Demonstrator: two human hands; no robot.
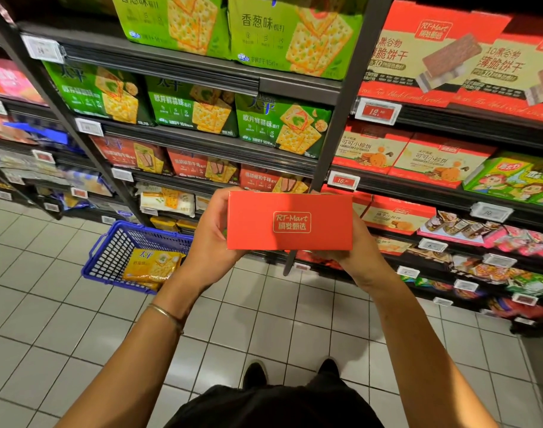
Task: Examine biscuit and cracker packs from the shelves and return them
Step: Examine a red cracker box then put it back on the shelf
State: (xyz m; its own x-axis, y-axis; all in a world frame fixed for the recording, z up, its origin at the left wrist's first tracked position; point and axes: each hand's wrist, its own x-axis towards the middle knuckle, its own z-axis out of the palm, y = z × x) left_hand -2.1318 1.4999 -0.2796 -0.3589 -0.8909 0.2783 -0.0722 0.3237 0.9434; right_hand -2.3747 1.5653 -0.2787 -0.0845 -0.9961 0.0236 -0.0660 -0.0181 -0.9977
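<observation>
In the centre of the frame I hold a red box [289,222] flat in front of me, its printed gold logo facing up, in front of the shelves [202,140] and not on them. My left hand [213,234] wraps its fingers round the box's left end; my right hand [353,257] grips the lower right corner from beneath, with most of its fingers hidden behind the box. A thin bracelet [167,313] sits on my left wrist. At lower left, a blue basket [109,254] stands on the tiled floor [79,319] with a yellow cracker pack [154,267] inside.
</observation>
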